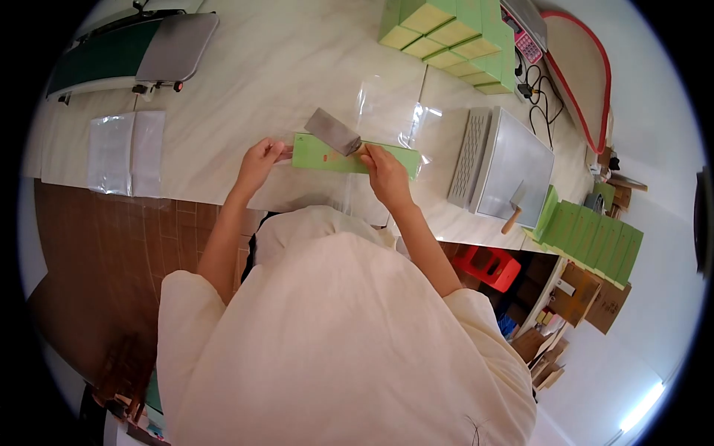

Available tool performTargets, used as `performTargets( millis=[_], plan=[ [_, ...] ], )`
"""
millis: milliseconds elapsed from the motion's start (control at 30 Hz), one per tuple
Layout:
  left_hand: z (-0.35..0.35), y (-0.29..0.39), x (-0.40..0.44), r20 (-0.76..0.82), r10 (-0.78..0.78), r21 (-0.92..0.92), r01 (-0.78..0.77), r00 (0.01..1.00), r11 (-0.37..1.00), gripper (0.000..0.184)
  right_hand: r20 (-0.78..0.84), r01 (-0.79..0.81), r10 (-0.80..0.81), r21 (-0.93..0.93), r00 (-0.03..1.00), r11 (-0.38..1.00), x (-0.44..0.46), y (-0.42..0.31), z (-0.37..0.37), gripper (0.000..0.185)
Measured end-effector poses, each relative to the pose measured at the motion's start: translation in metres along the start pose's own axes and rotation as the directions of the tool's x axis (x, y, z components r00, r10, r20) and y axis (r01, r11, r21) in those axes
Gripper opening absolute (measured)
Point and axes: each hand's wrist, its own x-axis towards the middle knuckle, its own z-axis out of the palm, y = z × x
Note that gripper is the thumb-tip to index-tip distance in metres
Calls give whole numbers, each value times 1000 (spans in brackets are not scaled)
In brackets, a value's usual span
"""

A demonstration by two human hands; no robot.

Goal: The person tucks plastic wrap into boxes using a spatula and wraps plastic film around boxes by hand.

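A long, flat green box (316,153) lies on the table in front of me, with clear plastic film (349,178) around it. My right hand (388,175) grips the wooden handle of a scraper (332,131), whose wide metal blade sits slantwise over the box's far edge. Whether the blade touches the box I cannot tell. At the box's left end, my left hand (257,165) is closed, fingers pinching what looks like the clear film there.
Stacked green boxes (454,41) stand at the back right. A metal-topped machine (513,167) with a second scraper (515,204) on it is to the right, near more green boxes (591,238). Clear plastic sheets (111,152) and a green-and-grey board (134,56) lie left.
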Motion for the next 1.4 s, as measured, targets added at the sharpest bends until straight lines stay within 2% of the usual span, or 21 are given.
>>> performTargets(
  millis=[133, 200, 233, 300, 333, 400, 467, 500, 700, 933, 1000, 1033, 1100, 1233, 1300, 1400],
  plan=[
    [-3, -11, 5, 9, 37, -15, -37, 999, 999, 29, -105, -114, 111, -19, 988, 993, -20, 7, 1, 19],
    [-3, -11, 5, 12, 32, -7, -32, 999, 999, 29, -214, -251, 234, -56, 948, 966, -32, 7, 0, 23],
    [-3, -11, 5, 7, 24, -2, -24, 1000, 1000, 29, -216, -252, 235, -56, 948, 966, -39, 4, 0, 23],
    [-4, -14, 5, 5, 25, -10, -25, 1000, 1000, 29, -165, -421, 422, 43, 892, 906, -56, -3, -1, 24],
    [-4, -15, 4, 5, 24, -19, -24, 1000, 1000, 29, -165, -426, 426, 42, 889, 904, -67, -8, 1, 24],
    [0, -10, 3, -3, 33, -32, -33, 999, 999, 29, -46, -345, 346, 35, 937, 938, -90, -20, 12, 24],
    [1, -8, 2, -21, 42, -43, -43, 999, 998, 28, -22, -241, 243, 70, 970, 968, -102, -32, 23, 23],
    [0, -9, 1, -21, 48, -20, -48, 999, 999, 28, 2, -227, 227, 18, 974, 974, -103, -37, 25, 22],
    [0, -8, 5, -13, 41, -22, -41, 999, 999, 28, -11, -172, 173, 46, 985, 984, -92, -44, 30, 19],
    [-3, -17, 8, -5, 66, -58, -67, 998, 996, 26, 31, -235, 234, 39, 972, 971, -101, -48, 28, 19],
    [-4, -18, 8, 7, 68, -64, -67, 998, 996, 26, 23, -387, 386, 82, 922, 918, -101, -55, 23, 22],
    [-5, -18, 8, 18, 71, -70, -69, 997, 995, 26, 25, -383, 382, 84, 924, 920, -103, -53, 27, 22],
    [-4, -14, 6, 18, 59, -76, -58, 998, 995, 26, -77, -501, 512, 131, 855, 856, -108, -46, 34, 24],
    [-3, -8, 3, 32, 47, -93, -43, 998, 995, 26, -38, -503, 517, 181, 855, 845, -106, -53, 45, 25],
    [-3, -11, 3, 27, 46, -89, -43, 999, 995, 26, 48, -437, 434, 68, 899, 897, -96, -68, 47, 24],
    [-4, -16, 3, 34, 44, -115, -40, 998, 993, 28, 113, -375, 371, 17, 922, 927, -77, -79, 69, 22]
  ],
)
